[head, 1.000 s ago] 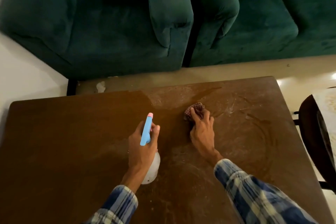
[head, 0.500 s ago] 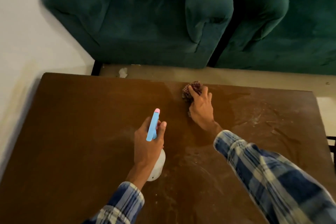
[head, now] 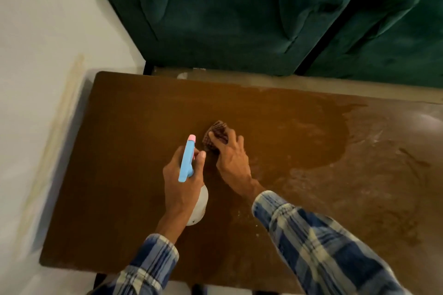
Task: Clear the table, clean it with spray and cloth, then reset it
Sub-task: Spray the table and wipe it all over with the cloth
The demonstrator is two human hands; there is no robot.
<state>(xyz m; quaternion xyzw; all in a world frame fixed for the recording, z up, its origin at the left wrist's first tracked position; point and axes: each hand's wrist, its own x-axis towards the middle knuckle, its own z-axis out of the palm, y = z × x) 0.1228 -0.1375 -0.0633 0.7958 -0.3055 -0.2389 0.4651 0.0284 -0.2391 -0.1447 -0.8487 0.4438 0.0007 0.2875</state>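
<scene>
Right now your right hand (head: 233, 160) bears down on the checked cloth (head: 217, 135), just above the centre of the frame, fingers bent over the wad and gripping it against the brown counter (head: 115, 155). Your left hand (head: 182, 182) is wrapped around the neck of the spray bottle (head: 187, 163). Its fingers are closed on it, the blue nozzle points toward the top of the frame, and the white body sits under your palm, just beside the cloth.

The middle of the counter looks dark and wet, while the right side of the frame shows pale dusty streaks and swirls, so that part likely needs the most work. Wipe in overlapping strokes from the wet patch out toward the right, pressing evenly. Turn the cloth to a fresh face once it loads up. Aim the nozzle at the dry streaks, never at the green velvet armchair (head: 215, 19) in the upper frame.
</scene>
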